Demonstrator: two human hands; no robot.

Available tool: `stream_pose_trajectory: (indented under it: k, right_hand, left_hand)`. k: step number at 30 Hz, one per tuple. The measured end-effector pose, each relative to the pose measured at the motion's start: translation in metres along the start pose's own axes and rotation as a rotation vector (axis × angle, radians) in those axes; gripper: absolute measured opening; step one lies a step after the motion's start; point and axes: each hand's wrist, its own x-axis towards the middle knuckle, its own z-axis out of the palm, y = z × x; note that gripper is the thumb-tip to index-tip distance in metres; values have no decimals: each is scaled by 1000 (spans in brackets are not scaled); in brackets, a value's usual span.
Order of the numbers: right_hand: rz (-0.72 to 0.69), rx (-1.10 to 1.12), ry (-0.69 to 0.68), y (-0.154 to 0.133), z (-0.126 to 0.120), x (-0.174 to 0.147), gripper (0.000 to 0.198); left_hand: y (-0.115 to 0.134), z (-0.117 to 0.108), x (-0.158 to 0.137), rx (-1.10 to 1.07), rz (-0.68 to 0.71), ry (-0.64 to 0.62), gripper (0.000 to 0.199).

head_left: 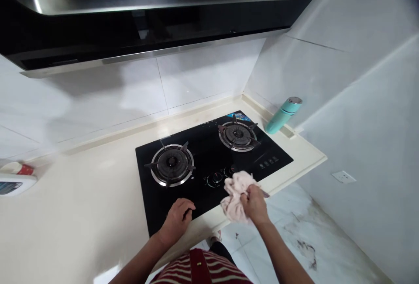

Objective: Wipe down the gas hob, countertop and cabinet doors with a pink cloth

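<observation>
striped shirt shows before the stove. at the stove's front edge, the right hand pinches a pink cloth, bunched leftward of its fingers; over the stove's front-left part, the left hand curls loosely, fingers part open.

The person wears a deep red top with cream-coloured horizontal stripes that curve around the front of the body, and a plain, solid-red vertical placket runs down its middle, carrying a small, round, yellowish button. Past the top's edge shows part of one plain black trouser leg, while the foot below it is too small and blurred to tell what covers it. The slim left forearm and right forearm are bare as far as they show, narrowing toward the wrists, and the left hand and right hand are bare too.
</observation>
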Motion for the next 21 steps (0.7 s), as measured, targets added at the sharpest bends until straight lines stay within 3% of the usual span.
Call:
stream_pose_trajectory:
  k: [4,7,12,15,18,21]
  right_hand:
    - [89,-29,13,48,-23,57,23]
    - [22,-10,-69,55,-26,98,37]
    - [-205,53,-332,25,-14,161,37]
    - [-306,72,-508,5,-14,189,25]
    - [-363,79,-649,-10,-22,201,11]
    - [-431,110,-760,-28,-24,198,13]
  left_hand:
    - [0,26,25,245,95,47,25]
    - [-5,35,37,359,104,72,27]
    - [-9,41,45,461,45,86,24]
    - [-6,43,44,471,16,68,23]
    - [-5,44,43,474,1,67,23]
    - [-5,45,42,491,8,86,23]
